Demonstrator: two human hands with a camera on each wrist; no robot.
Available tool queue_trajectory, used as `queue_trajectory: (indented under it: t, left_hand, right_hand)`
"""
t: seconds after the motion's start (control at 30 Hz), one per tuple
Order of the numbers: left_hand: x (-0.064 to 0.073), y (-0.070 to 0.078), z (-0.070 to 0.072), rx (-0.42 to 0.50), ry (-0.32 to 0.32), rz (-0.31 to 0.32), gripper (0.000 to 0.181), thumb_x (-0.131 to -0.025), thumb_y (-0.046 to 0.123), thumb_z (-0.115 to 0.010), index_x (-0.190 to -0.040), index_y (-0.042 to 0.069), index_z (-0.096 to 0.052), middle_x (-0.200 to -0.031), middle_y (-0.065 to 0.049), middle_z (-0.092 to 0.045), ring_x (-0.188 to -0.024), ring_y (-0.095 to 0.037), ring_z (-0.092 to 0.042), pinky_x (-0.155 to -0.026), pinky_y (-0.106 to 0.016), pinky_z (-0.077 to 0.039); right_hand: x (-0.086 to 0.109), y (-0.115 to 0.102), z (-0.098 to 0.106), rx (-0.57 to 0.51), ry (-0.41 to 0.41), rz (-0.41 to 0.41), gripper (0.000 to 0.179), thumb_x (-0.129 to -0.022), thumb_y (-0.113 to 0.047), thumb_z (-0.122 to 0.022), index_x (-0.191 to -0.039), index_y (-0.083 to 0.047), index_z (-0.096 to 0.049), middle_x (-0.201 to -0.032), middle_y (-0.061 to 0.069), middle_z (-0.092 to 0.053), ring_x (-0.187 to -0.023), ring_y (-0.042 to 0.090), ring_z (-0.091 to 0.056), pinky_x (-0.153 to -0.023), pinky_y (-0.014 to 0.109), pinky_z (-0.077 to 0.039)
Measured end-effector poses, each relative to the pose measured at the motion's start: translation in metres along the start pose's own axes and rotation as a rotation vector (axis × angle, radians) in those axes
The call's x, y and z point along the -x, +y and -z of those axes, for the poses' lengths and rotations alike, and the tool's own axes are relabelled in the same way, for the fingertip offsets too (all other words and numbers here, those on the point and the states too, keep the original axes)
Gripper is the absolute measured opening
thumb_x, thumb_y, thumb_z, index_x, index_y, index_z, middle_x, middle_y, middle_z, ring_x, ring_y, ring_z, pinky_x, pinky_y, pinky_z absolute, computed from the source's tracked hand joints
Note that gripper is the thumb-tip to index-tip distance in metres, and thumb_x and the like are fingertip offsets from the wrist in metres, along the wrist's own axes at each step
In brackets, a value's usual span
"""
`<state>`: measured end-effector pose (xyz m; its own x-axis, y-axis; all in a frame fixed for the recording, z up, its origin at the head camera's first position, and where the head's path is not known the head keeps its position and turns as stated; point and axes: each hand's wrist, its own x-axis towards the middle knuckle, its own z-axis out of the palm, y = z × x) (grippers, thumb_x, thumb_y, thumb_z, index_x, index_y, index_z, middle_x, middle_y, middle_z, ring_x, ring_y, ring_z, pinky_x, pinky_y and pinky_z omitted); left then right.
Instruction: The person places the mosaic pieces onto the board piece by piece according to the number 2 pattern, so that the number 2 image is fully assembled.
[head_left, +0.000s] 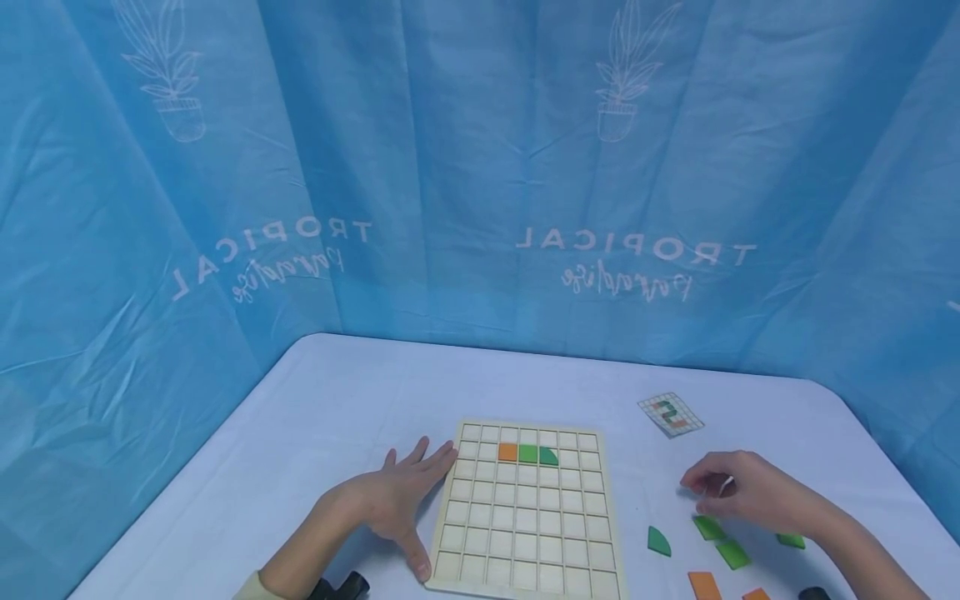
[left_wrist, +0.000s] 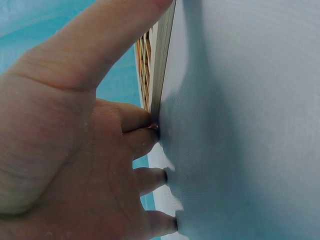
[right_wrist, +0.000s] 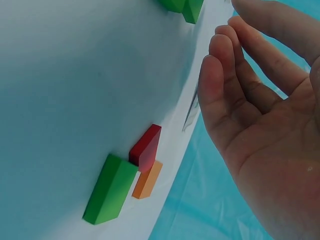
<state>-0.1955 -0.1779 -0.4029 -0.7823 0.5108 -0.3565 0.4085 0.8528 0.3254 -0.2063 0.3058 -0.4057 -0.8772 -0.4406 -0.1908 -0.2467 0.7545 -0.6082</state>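
Note:
My left hand (head_left: 401,498) lies with spread fingers along the left side of a pale wooden grid board (head_left: 527,546). Its thumb touches the near left corner, and a fingertip meets the far left edge. In one row of the board sit an orange square tile (head_left: 507,452), a light green square tile (head_left: 528,454) and a dark green quarter-circle tile (head_left: 549,457). Right of the board, my right hand (head_left: 742,487) hovers above the table with bent fingers, thumb apart and nothing held. Beneath it are light green tiles (head_left: 732,554); a loose dark green quarter-circle tile (head_left: 658,542) lies nearer the board.
A small card (head_left: 671,415) with a coloured grid pattern lies beyond my right hand. Orange tiles (head_left: 704,585) are at the near edge of view. The right wrist view shows a red tile (right_wrist: 146,150) beside a green tile (right_wrist: 110,192). Blue curtains (head_left: 480,167) hang behind the table.

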Motion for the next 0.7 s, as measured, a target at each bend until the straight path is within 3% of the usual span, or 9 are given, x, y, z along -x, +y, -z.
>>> queue_trajectory:
  t: [0.37, 0.7]
  left_hand:
    - [-0.002, -0.001, -0.001, 0.003, 0.003, 0.0, 0.145, -0.04, 0.069, -0.083, -0.156, 0.015, -0.014, -0.161, -0.001, -0.007, -0.145, -0.033, 0.004, -0.108, -0.065, -0.001]
    - [-0.002, -0.002, -0.002, -0.001, 0.007, -0.004, 0.145, -0.04, 0.07, -0.082, -0.156, 0.015, -0.013, -0.161, -0.001, -0.007, -0.145, -0.033, 0.003, -0.108, -0.065, -0.002]
  right_hand:
    - [0.008, 0.004, -0.001, -0.022, -0.014, -0.04, 0.03, -0.078, -0.022, -0.079, -0.104, -0.012, -0.07, -0.092, -0.004, -0.064, -0.079, 0.012, -0.056, -0.067, 0.026, -0.05]
    - [0.013, 0.008, -0.004, -0.074, -0.05, -0.026, 0.029, -0.079, -0.02, -0.078, -0.104, -0.009, -0.069, -0.093, -0.001, -0.064, -0.077, 0.012, -0.056, -0.066, 0.026, -0.05]
